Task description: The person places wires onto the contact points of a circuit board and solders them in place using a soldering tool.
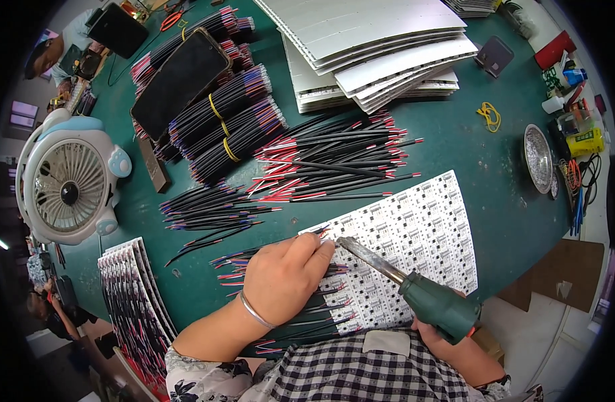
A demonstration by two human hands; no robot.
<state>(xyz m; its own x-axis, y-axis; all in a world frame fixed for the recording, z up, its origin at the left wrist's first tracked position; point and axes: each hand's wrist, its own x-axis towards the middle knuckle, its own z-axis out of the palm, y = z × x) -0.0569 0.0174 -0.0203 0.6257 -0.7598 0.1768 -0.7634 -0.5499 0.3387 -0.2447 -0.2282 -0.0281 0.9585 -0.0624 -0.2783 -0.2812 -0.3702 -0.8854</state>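
A white circuit board panel (414, 234) with rows of small black parts lies at a slant in front of me. Along its left edge, black wires (321, 315) with red and blue ends stick out. My left hand (277, 278) is closed in a pinch at that edge, on a wire whose end shows by the fingertips. In my right hand (428, 333) is a green-handled soldering iron (434, 305), gripped from below. Its metal tip points left and comes down at the board beside my left fingertips. The handle hides most of my right fingers.
Loose black wires (334, 161) lie beyond the board, near tied bundles (234, 127) under a phone (180, 84). Stacked white panels (381, 40) stand at the back. A fan (69, 181) and wired boards (130, 295) are left; a metal dish (538, 159) is right.
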